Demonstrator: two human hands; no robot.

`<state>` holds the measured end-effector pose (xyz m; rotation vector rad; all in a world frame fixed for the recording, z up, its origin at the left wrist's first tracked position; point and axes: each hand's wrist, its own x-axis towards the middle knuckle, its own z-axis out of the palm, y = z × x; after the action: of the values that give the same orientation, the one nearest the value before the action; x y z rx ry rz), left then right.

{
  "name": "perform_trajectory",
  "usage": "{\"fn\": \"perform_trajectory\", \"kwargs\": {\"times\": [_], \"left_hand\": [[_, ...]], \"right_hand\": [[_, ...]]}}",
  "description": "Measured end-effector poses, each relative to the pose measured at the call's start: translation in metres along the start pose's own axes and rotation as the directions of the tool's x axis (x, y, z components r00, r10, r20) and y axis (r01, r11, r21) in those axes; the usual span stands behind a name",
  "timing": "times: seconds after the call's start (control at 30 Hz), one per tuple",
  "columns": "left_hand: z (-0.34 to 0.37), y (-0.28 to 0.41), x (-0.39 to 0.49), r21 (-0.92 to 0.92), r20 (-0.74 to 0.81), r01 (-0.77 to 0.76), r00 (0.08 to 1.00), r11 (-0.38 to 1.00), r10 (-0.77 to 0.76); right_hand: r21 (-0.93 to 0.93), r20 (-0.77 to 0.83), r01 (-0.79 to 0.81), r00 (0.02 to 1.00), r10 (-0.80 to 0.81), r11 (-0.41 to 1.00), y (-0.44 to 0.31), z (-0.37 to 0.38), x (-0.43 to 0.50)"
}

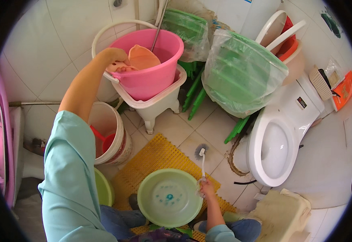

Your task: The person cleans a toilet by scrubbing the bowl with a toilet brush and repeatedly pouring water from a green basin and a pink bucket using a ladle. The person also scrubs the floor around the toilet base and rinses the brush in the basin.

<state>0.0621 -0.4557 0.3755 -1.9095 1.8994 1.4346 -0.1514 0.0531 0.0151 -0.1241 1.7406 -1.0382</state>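
My left hand [120,62] is at the near left rim of a pink bucket [148,81], with its fingers around the handle of an orange plastic dipper [142,57]. The dipper's scoop rests inside the bucket's mouth. My right hand [208,188] is closed on the white handle of a round brush [202,152] with grey bristles, which points away from me over the floor tiles. Beside that hand, a light green basin [169,198] with a blue-green pattern on its bottom stands in front of me on the yellow mat.
The bucket sits on a white footed stand [151,113]. At left are a white pail [124,151] with a red dipper [107,143] and a green basin [103,189]. A yellow perforated mat [151,154] covers some floor tiles. Plastic-wrapped green stools [242,72] and a toilet [277,151] stand right.
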Motion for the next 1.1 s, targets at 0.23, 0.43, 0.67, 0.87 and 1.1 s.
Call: {"fn": "perform_trajectory", "kwargs": {"times": [0.23,0.43,0.67,0.87,1.1], "left_hand": [[-0.003,-0.007,-0.082,-0.279,0.055,-0.228,0.966,0.933,0.253],[0.016,0.014,-0.172,-0.320,0.078,-0.390,0.897,0.863,0.435],[0.104,0.013,-0.217,-0.290,0.199,-0.418,0.853,0.861,0.482],[0.234,-0.034,-0.190,-0.326,0.274,-0.271,0.889,0.905,0.365],[0.389,-0.092,-0.152,-0.162,0.597,-0.051,0.791,0.986,0.139]], "right_hand": [[0.134,-0.044,0.081,0.996,-0.076,0.988,-0.013,-0.009,-0.018],[0.173,-0.048,0.032,0.999,-0.024,0.984,-0.027,-0.023,-0.037],[0.213,0.023,0.057,0.998,-0.063,0.975,-0.035,-0.067,-0.049],[0.352,0.146,-0.242,0.968,0.202,0.904,-0.067,-0.142,-0.070],[0.282,0.060,-0.302,0.953,0.297,0.911,-0.042,-0.216,-0.095]]}}
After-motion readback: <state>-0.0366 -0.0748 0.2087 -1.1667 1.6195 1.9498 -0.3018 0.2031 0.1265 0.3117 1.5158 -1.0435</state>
